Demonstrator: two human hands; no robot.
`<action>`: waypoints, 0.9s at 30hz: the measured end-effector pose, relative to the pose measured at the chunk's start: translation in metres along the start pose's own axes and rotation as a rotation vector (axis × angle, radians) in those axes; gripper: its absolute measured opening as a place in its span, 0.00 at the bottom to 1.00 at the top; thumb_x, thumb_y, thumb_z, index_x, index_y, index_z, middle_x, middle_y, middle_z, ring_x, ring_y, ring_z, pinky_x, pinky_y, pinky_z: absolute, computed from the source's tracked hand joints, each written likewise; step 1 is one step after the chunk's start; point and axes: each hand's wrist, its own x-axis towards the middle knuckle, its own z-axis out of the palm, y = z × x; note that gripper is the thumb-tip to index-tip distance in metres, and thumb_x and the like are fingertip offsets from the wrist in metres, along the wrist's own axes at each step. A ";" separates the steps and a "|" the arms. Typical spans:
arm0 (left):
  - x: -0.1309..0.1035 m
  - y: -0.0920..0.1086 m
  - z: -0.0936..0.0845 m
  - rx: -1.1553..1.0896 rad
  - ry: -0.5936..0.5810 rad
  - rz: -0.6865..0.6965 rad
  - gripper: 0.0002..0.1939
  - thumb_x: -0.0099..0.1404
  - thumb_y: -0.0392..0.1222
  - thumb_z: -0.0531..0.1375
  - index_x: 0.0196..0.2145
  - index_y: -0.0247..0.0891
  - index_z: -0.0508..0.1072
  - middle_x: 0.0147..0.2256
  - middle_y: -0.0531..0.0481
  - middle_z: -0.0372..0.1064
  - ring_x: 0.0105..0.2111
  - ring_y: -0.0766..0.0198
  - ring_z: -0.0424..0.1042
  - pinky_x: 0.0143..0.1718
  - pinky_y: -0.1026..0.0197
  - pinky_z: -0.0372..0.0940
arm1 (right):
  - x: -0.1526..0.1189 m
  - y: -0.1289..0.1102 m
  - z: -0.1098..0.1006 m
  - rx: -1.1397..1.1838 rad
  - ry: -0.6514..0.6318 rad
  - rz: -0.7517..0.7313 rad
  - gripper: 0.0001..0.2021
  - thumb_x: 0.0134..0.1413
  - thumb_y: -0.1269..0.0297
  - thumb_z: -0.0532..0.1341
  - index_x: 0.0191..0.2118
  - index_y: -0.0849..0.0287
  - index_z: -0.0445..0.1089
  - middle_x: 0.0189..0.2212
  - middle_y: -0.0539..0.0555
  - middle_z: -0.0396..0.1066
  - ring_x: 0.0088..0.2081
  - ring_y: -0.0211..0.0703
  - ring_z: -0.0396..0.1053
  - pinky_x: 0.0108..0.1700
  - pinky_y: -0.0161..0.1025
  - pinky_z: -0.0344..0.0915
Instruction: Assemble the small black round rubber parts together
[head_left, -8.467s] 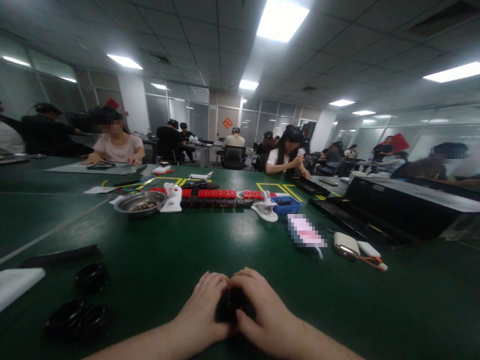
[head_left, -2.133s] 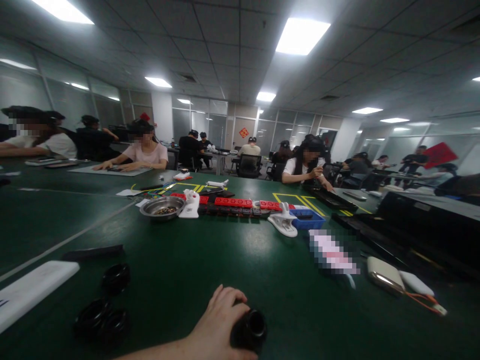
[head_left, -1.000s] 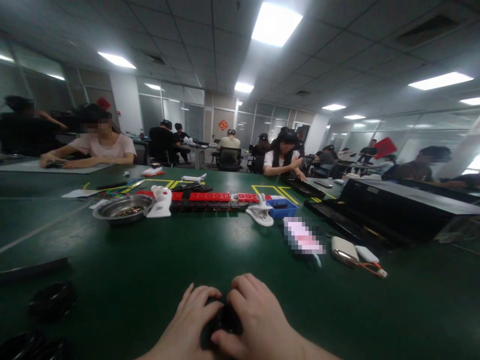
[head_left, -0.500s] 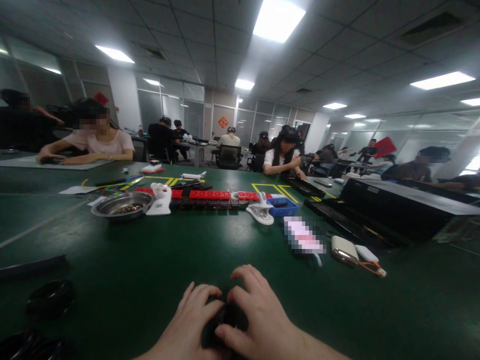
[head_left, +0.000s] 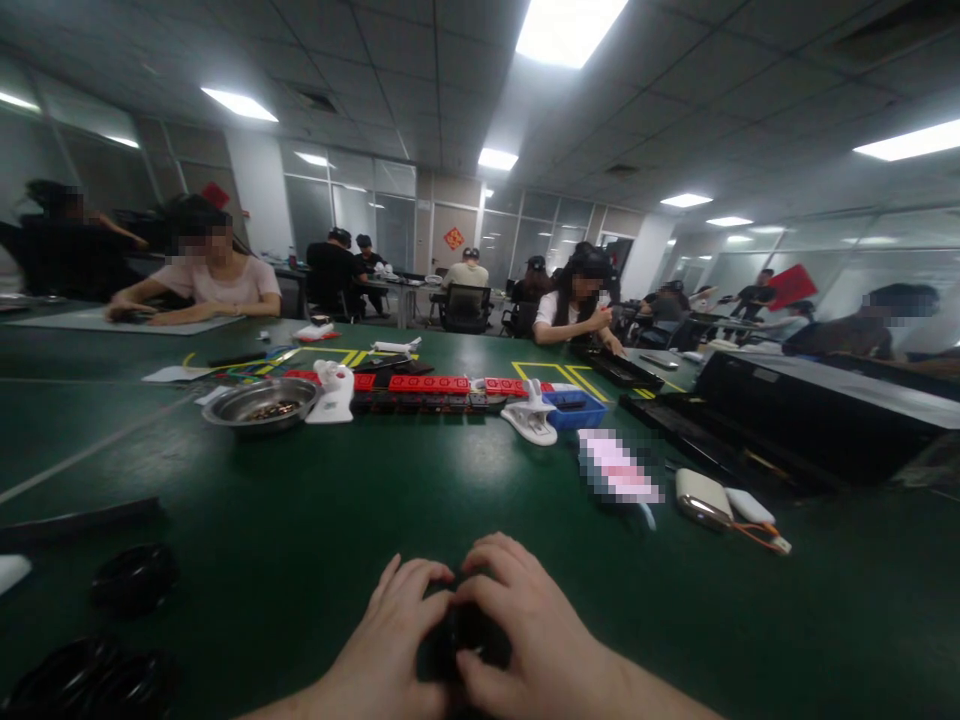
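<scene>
My left hand point(head_left: 405, 630) and my right hand point(head_left: 517, 620) come together low in the middle of the view, fingers curled around a dark, glossy black rounded piece point(head_left: 476, 640). Its shape is mostly covered by my fingers and the dark green table behind it. The left thumb and the right thumb lie against its near side. Off to the left lie a similar black ring-shaped coil point(head_left: 135, 578) and several more black coils point(head_left: 79, 675) near the bottom corner.
On the green table point(head_left: 337, 500) stand a metal bowl point(head_left: 259, 405) of small brassy parts, a white clamp point(head_left: 534, 413), a blue bin point(head_left: 576, 412) and a red-and-black strip point(head_left: 427, 392). At right lie a power bank point(head_left: 703, 497) and a black case point(head_left: 817, 410). Several people sit beyond.
The view has shifted slightly, so the table things appear a little further right. Both hands stay around the black piece, with the fingertips slightly closer together.
</scene>
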 end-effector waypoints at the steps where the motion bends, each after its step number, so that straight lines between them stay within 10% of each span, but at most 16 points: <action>1: 0.000 0.000 0.000 0.001 0.005 -0.005 0.24 0.45 0.42 0.63 0.43 0.47 0.69 0.45 0.49 0.63 0.48 0.49 0.60 0.55 0.37 0.40 | 0.000 0.000 -0.001 0.030 -0.042 -0.062 0.16 0.40 0.68 0.59 0.41 0.56 0.67 0.44 0.54 0.63 0.49 0.49 0.57 0.54 0.46 0.51; 11: -0.001 0.009 -0.006 0.007 0.012 -0.033 0.20 0.45 0.47 0.65 0.38 0.45 0.71 0.44 0.49 0.63 0.48 0.49 0.60 0.55 0.38 0.42 | -0.002 -0.001 0.003 -0.079 0.118 0.117 0.14 0.41 0.56 0.64 0.33 0.60 0.66 0.36 0.55 0.64 0.39 0.49 0.60 0.43 0.45 0.59; 19: -0.002 0.011 -0.006 0.020 -0.011 -0.036 0.24 0.46 0.39 0.62 0.44 0.44 0.68 0.46 0.47 0.62 0.49 0.51 0.59 0.56 0.38 0.38 | -0.003 -0.008 0.000 0.126 0.017 -0.142 0.24 0.35 0.75 0.53 0.45 0.60 0.63 0.46 0.55 0.64 0.49 0.46 0.58 0.55 0.44 0.50; 27: -0.002 0.012 -0.006 0.070 0.009 -0.031 0.22 0.45 0.42 0.64 0.40 0.43 0.71 0.44 0.48 0.63 0.48 0.49 0.60 0.55 0.38 0.39 | -0.003 0.001 0.014 -0.063 0.208 0.052 0.14 0.39 0.59 0.63 0.34 0.60 0.66 0.37 0.57 0.63 0.42 0.52 0.59 0.46 0.48 0.57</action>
